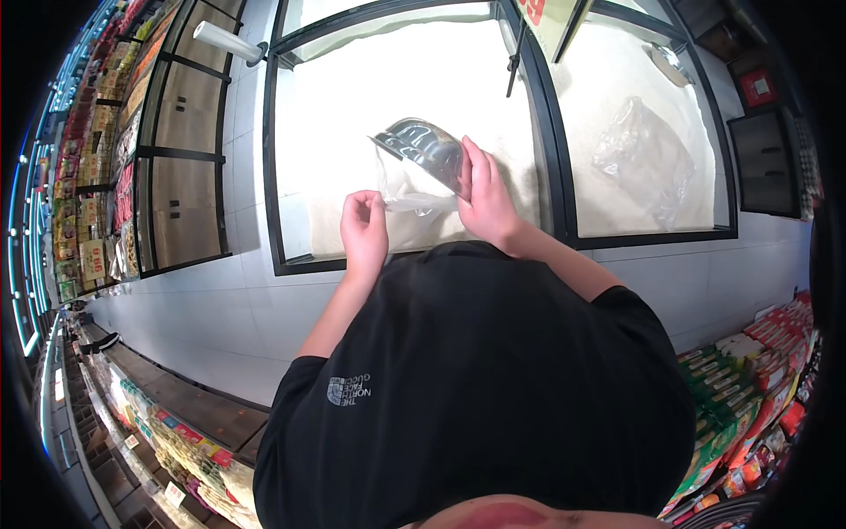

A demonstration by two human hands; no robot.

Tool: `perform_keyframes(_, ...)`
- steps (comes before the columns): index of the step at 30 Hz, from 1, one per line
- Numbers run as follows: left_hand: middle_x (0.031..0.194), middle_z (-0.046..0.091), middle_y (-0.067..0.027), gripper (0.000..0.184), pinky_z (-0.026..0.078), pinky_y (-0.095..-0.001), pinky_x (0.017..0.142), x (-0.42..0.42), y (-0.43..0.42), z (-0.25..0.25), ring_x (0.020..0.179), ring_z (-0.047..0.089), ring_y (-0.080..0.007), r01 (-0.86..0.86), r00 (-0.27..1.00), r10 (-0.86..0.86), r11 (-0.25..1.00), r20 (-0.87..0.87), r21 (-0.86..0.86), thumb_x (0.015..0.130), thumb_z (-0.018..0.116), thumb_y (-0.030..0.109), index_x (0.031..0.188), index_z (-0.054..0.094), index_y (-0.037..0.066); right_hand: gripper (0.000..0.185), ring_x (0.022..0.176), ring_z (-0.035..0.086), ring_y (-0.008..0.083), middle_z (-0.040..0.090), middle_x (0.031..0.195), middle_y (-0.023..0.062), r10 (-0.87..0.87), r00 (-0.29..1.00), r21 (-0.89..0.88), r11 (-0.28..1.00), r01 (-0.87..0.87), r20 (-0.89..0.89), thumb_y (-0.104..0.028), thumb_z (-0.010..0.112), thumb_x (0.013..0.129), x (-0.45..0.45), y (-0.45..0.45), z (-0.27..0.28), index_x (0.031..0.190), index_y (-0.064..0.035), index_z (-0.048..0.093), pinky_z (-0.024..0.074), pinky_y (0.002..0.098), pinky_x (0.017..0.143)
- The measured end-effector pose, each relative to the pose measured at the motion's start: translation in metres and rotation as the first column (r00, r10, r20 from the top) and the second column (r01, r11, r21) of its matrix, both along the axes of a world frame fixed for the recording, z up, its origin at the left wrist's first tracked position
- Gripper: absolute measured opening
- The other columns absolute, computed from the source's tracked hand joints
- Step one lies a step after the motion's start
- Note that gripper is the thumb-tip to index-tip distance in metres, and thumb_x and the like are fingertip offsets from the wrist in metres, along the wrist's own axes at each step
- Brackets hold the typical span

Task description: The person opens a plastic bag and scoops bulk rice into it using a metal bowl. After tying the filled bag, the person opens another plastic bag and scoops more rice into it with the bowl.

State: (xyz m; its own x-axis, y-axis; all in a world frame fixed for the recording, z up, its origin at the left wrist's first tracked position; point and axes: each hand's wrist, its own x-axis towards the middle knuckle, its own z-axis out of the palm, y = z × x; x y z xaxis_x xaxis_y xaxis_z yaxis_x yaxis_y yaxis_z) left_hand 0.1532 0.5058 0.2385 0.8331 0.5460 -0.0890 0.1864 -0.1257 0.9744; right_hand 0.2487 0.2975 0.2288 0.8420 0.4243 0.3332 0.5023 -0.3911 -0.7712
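Observation:
My right hand [487,196] grips the rim of a shiny metal bowl [427,152], which is tilted on its side. Just below the bowl is a clear plastic bag [410,198], its mouth near the bowl's lower edge. With fingers pinched together, my left hand [363,222] holds the bag's left edge. Whether anything is inside the bowl cannot be made out, and the bag looks whitish within. Both hands are above a black-framed bin [275,176] filled with a pale, fine-grained bulk food [326,115], perhaps rice; glare hides its texture.
A second bin [724,176] on the right contains similar pale food, a crumpled clear bag [646,159] and another metal bowl [671,64]. A black divider [548,115] separates the bins. A white roll [225,40] stands at the left corner. Packed shelves [97,176] line the far left.

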Motion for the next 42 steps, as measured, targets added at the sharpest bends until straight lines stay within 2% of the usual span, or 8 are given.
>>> perform_keyframes(9, 0.088, 0.06, 0.0, 0.009, 0.046, -0.0227, 0.071, -0.023, 0.002, 0.003, 0.079, 0.055, -0.0062, -0.037, 0.999, 0.036, 0.996, -0.008, -0.076, 0.104, 0.06, 0.01, 0.107, 0.057, 0.003, 0.068, 0.121, 0.056, 0.0439, 0.052, 0.135, 0.027, 0.058, 0.97, 0.038, 0.997, -0.069, 0.237, 0.013, 0.058, 0.084, 0.002, 0.0, 0.009, 0.148, 0.0064, 0.039, 0.0475, 0.0447, 0.106)
perform_keyframes(18, 0.083, 0.061, 0.0007, 0.009, 0.046, -0.0229, 0.064, -0.05, 0.005, -0.002, 0.073, 0.055, -0.0063, -0.133, 0.991, 0.132, 0.99, 0.017, 0.054, 0.102, 0.063, 0.01, 0.107, 0.06, 0.004, 0.076, 0.127, 0.054, 0.0375, 0.051, 0.139, 0.0248, 0.145, 0.95, 0.118, 0.976, -0.183, 0.275, 0.018, 0.051, 0.083, 0.0, -0.005, 0.0, 0.154, 0.0046, 0.028, 0.0449, 0.042, 0.109)
perform_keyframes(21, 0.079, 0.061, 0.0, 0.007, 0.044, -0.0235, 0.06, -0.057, 0.01, 0.002, 0.071, 0.054, -0.0062, -0.138, 0.99, 0.137, 0.969, 0.018, 0.205, 0.101, 0.063, 0.009, 0.105, 0.061, 0.004, 0.078, 0.132, 0.052, 0.0314, 0.049, 0.143, 0.0237, 0.195, 0.951, 0.263, 0.956, -0.13, -0.238, 0.017, 0.045, 0.082, -0.013, -0.001, -0.002, 0.156, 0.0037, 0.025, 0.041, 0.0403, 0.113)
perform_keyframes(26, 0.087, 0.056, -0.0072, 0.035, 0.051, -0.0356, 0.067, -0.068, 0.031, 0.012, 0.075, 0.06, -0.0221, 0.228, 0.973, -0.193, 0.688, -0.128, 0.689, 0.089, 0.061, -0.003, 0.12, 0.067, 0.012, 0.077, 0.138, 0.047, 0.0282, 0.046, 0.146, 0.022, 0.164, 0.934, 0.198, 0.975, -0.104, -0.318, 0.015, 0.043, 0.084, -0.02, 0.012, 0.004, 0.157, 0.0007, 0.026, 0.0339, 0.0375, 0.118)
perform_keyframes(31, 0.093, 0.059, -0.0099, 0.035, 0.055, -0.0428, 0.074, -0.075, 0.046, -0.002, 0.085, 0.064, -0.0292, 0.463, 0.886, -0.3, 0.594, -0.353, 0.658, 0.084, 0.065, 0.003, 0.116, 0.072, 0.015, 0.076, 0.133, 0.049, 0.0298, 0.049, 0.139, 0.0188, 0.174, 0.919, 0.315, 0.947, -0.058, -0.354, 0.014, 0.046, 0.083, -0.026, 0.032, 0.002, 0.156, -0.0007, 0.029, 0.0347, 0.0394, 0.117)
perform_keyframes(34, 0.094, 0.061, -0.0092, 0.03, 0.055, -0.0431, 0.076, -0.077, 0.057, -0.001, 0.087, 0.065, -0.0292, 0.479, 0.876, -0.289, 0.606, -0.385, 0.635, 0.082, 0.066, 0.002, 0.11, 0.073, 0.012, 0.079, 0.155, 0.027, 0.03, 0.029, 0.163, 0.0256, 0.215, 0.879, 0.339, 0.938, -0.065, -0.426, 0.016, 0.04, 0.083, -0.025, 0.048, 0.004, 0.159, 0.0015, 0.022, 0.0263, 0.0381, 0.123)
perform_keyframes(37, 0.096, 0.063, -0.0083, 0.027, 0.055, -0.0425, 0.079, -0.076, 0.079, 0.012, 0.09, 0.065, -0.0291, 0.44, 0.895, -0.326, 0.526, -0.305, 0.728, 0.08, 0.069, 0.002, 0.106, 0.072, 0.009, 0.075, 0.132, 0.051, 0.0283, 0.051, 0.138, 0.02, 0.121, 0.915, 0.339, 0.941, 0.018, -0.384, 0.01, 0.045, 0.084, -0.027, 0.075, 0.016, 0.156, 0.0018, 0.027, 0.0379, 0.0392, 0.115)
perform_keyframes(42, 0.095, 0.064, -0.0073, 0.023, 0.054, -0.0406, 0.08, -0.083, 0.119, 0.037, 0.09, 0.065, -0.0282, 0.386, 0.916, -0.314, 0.527, -0.248, 0.758, 0.078, 0.074, 0.002, 0.1, 0.073, 0.008, 0.071, 0.128, 0.053, 0.0264, 0.054, 0.137, 0.0191, 0.107, 0.815, 0.379, 0.914, 0.144, -0.569, 0.005, 0.045, 0.084, -0.026, 0.107, 0.053, 0.154, 0.0009, 0.03, 0.0413, 0.0376, 0.11)
